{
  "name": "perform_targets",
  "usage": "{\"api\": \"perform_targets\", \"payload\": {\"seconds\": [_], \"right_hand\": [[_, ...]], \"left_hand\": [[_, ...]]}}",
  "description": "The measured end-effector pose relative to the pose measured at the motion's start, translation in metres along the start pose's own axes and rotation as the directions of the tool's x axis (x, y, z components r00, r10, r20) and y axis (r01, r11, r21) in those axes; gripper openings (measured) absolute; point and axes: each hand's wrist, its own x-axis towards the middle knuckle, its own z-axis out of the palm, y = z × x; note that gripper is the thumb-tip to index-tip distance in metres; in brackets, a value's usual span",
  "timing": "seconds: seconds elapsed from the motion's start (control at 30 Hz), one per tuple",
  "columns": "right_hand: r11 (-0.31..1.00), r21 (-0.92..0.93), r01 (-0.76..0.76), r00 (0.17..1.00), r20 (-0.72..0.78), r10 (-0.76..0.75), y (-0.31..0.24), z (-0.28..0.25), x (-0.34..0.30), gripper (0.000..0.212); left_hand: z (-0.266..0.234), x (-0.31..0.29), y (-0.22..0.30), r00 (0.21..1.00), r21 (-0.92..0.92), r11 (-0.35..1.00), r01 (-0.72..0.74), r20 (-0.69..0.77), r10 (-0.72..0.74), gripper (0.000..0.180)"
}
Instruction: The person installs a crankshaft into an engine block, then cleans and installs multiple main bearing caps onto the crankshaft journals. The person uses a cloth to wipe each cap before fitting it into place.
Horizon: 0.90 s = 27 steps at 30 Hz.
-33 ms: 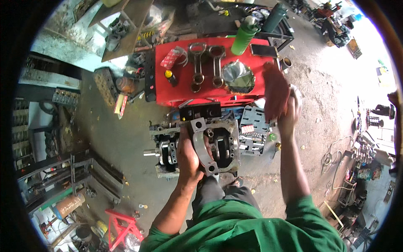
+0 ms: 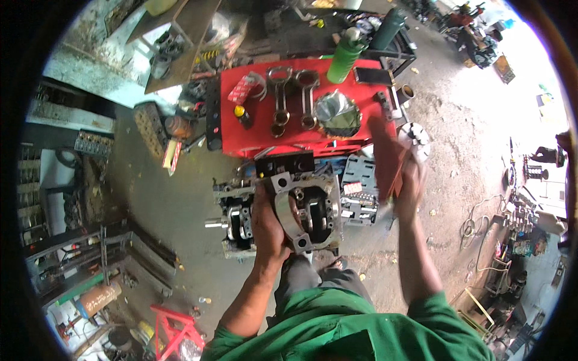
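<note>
My left hand point(image 2: 269, 219) is closed on a half-round metal bearing cap point(image 2: 286, 218) with a bolt hole at each end. The cap is held above an engine block point(image 2: 335, 225), whose crankshaft point(image 2: 236, 219) shows to the left of my hand. My right hand point(image 2: 411, 186) is closed on a dull red cloth point(image 2: 386, 159), smeared by motion. It is off to the right of the block, beside the red-topped table. The left fingertips are partly hidden behind the cap.
On the red table point(image 2: 253, 135) lie two connecting rods point(image 2: 307, 99), a green bottle point(image 2: 347, 57), a phone point(image 2: 373, 76) and a foil-covered bowl point(image 2: 338, 114). A socket set point(image 2: 360, 198) is right of the block. A pale slotted disc point(image 2: 414, 141) stands behind my right hand.
My left hand has turned the bearing cap, so its curved inner side shows more. My right hand and the cloth have shifted slightly down and left, uncovering the slotted disc.
</note>
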Motion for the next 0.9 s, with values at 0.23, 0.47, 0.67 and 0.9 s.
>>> {"api": "perform_targets", "payload": {"seconds": [0.23,0.47,0.67,0.9], "right_hand": [[0.975,0.177,-0.136,0.988,-0.045,0.146,-0.084,0.057,-0.171,0.026],[0.967,-0.192,-0.167,0.981,-0.126,0.144,-0.124,-0.045,-0.225,0.021],[0.994,0.001,0.106,0.989,-0.100,-0.106,-0.166,-0.128,-0.288,0.026],[0.942,0.236,-0.237,0.964,0.177,0.197,-0.184,-0.173,-0.360,0.037]], "left_hand": [[0.010,-0.055,-0.055,0.749,0.804,0.165,-0.572,0.429,0.505,0.045],[0.048,-0.144,-0.079,0.910,0.235,0.969,-0.070,0.414,-0.035,0.045],[0.086,-0.256,-0.113,0.832,0.238,0.902,-0.361,0.519,0.196,0.047],[0.066,-0.345,-0.174,0.746,0.508,0.632,-0.584,0.644,0.172,0.044]]}}
